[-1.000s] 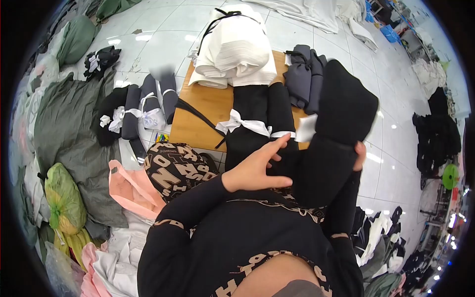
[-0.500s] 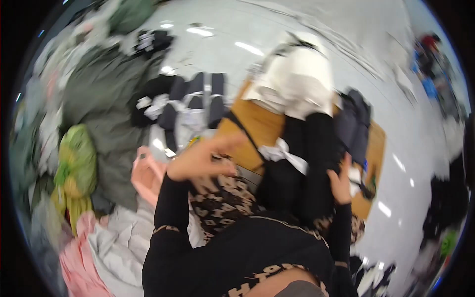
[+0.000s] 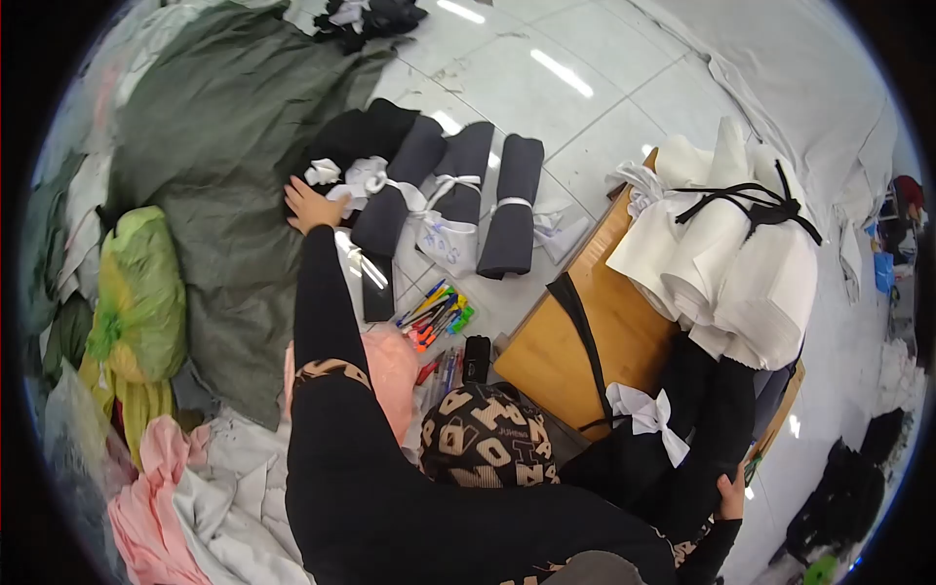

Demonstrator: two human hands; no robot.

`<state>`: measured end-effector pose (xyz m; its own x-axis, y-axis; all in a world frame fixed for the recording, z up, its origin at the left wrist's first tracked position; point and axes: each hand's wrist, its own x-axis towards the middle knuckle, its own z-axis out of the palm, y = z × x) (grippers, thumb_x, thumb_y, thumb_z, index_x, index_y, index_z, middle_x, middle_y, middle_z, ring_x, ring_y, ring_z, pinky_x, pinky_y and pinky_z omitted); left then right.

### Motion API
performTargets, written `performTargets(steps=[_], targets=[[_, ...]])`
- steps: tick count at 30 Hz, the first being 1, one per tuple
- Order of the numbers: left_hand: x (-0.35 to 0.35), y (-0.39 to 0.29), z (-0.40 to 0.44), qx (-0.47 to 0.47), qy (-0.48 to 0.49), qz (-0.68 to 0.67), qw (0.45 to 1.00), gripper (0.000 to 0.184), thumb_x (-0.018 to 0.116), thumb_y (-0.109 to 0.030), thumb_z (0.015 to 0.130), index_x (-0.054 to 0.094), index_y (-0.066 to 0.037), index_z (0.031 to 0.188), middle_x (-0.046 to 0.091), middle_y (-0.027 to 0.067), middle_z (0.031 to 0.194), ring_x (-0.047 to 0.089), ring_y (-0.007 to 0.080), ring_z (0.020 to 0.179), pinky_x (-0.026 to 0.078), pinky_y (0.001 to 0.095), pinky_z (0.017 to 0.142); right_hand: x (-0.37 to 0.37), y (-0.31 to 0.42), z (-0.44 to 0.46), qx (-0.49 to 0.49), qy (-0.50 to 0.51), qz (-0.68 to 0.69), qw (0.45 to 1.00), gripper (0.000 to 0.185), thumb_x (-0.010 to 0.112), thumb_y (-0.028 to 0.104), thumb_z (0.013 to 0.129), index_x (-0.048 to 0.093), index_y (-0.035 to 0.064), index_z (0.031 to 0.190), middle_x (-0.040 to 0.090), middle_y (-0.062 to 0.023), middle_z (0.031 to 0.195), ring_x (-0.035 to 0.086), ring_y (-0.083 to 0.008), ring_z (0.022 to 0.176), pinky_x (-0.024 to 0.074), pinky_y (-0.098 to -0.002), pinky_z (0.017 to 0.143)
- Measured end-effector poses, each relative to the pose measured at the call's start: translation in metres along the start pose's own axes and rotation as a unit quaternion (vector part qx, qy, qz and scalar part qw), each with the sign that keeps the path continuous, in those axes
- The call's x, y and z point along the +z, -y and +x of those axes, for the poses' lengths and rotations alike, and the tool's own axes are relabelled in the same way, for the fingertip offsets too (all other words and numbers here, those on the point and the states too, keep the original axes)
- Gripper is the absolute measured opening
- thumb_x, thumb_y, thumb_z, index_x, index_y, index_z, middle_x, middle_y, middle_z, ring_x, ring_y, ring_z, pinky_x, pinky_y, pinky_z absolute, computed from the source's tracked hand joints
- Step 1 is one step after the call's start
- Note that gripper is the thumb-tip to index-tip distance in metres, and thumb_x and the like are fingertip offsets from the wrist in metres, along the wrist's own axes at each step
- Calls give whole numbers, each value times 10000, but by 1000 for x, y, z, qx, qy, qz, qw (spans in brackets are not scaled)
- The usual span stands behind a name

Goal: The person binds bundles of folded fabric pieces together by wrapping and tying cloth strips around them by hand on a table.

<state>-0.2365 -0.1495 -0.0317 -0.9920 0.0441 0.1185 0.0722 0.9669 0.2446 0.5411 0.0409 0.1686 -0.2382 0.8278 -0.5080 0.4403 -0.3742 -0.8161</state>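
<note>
My left hand (image 3: pixel 315 207) reaches far out to the floor. Its fingers are spread against the near edge of a black fabric bundle (image 3: pixel 375 130) with white ties. Beside that bundle lie several dark grey fabric rolls (image 3: pixel 509 207) bound with white strips. On the other side, my right hand (image 3: pixel 729 495) rests against the end of a black fabric roll (image 3: pixel 717 414); some of its fingers are hidden. A white tie (image 3: pixel 648 417) lies bowed over the black fabric. White rolls (image 3: pixel 756 283), bound with a black cord, lie on the wooden board (image 3: pixel 585 331).
Pens and markers (image 3: pixel 436 314) sit on the floor near a pink cloth (image 3: pixel 390 370). A dark green sheet (image 3: pixel 214 195) spreads at the left, next to a tied green plastic bag (image 3: pixel 141 292). A pale cloth (image 3: pixel 829 88) covers the far right floor.
My left hand has swung forward and left from above my lap to the black bundle. My right hand has moved back along the black rolls. The view has turned left.
</note>
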Motion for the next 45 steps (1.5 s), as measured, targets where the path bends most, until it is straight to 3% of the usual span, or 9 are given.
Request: performTargets(steps=[10, 23, 25, 28, 31, 34, 38, 41, 45], targets=[[2, -76, 89, 87, 216, 145, 962, 1137, 837, -398, 402, 256, -137, 1344, 282, 129, 1381, 360, 310, 1215, 342, 488, 933, -2, 19, 0, 115, -10, -13, 993, 999, 786, 429, 588, 264, 38, 1344, 439, -134, 1252, 473, -269, 1109, 392, -345, 922], [-55, -8, 25, -26, -225, -244, 943, 594, 746, -260, 562, 521, -19, 1056, 606, 194, 974, 589, 350, 900, 456, 396, 800, 2, -4, -1, -7, -24, -46, 999, 947, 744, 435, 643, 278, 0, 1345, 449, -132, 1256, 449, -232, 1144, 348, -327, 962], [-120, 10, 22, 12, -157, -533, 832, 538, 706, -175, 637, 505, -2, 1106, 591, 208, 1028, 581, 342, 935, 454, 374, 813, -3, -9, 3, -6, 0, -8, 1000, 874, 732, 344, 679, 283, -5, 1342, 453, -137, 1251, 455, -229, 1140, 359, -330, 960], [-244, 32, -20, 414, -145, -158, 885, 542, 474, 152, 620, 513, 19, 1144, 559, 127, 1153, 532, 280, 1078, 409, 366, 922, 9, 2, 9, -12, 42, 99, 994, 733, 658, 186, 756, 270, -12, 1347, 466, -135, 1242, 478, -224, 1112, 374, -328, 947], [-310, 19, -33, 37, 217, -736, 640, 365, 478, -83, 833, 498, 3, 1187, 539, 154, 1178, 527, 260, 1089, 402, 358, 963, -1, -4, 12, 13, 62, 122, 990, 709, 658, 190, 772, 275, 27, 1346, 482, -124, 1213, 506, -193, 1059, 414, -309, 894], [-356, -47, -128, 82, 312, -737, 594, 363, 453, -198, 885, 510, 29, 1163, 546, 151, 1163, 546, 241, 1056, 427, 336, 934, -14, -28, 13, -35, 82, 176, 980, 683, 640, 182, 791, 272, 34, 1347, 476, -124, 1215, 518, -190, 1044, 432, -305, 872], [-346, -158, -295, 643, 175, -357, 655, 324, 502, -27, 774, 564, 24, 1087, 591, 159, 1082, 557, 229, 1036, 401, 313, 942, -22, -56, 10, -47, 103, 290, 950, 643, 615, 177, 813, 277, 31, 1339, 478, -130, 1200, 525, -202, 1036, 448, -306, 855], [-294, -228, -437, 341, 423, -355, 761, 632, 698, -322, 668, 495, 98, 1095, 584, 224, 1015, 567, 302, 978, 444, 361, 855, -19, -60, -2, -63, 101, 343, 932, 613, 609, 179, 821, 296, 25, 1326, 483, -136, 1187, 539, -209, 1013, 467, -304, 824], [-195, -214, -557, 404, 431, -337, 733, 1006, 703, -558, 614, 283, 44, 1301, 471, 303, 1125, 476, 411, 1058, 378, 400, 921, -22, -57, -9, -90, 61, 339, 934, 582, 607, 167, 827, 319, 39, 1317, 507, -119, 1155, 548, -199, 987, 460, -288, 825]])
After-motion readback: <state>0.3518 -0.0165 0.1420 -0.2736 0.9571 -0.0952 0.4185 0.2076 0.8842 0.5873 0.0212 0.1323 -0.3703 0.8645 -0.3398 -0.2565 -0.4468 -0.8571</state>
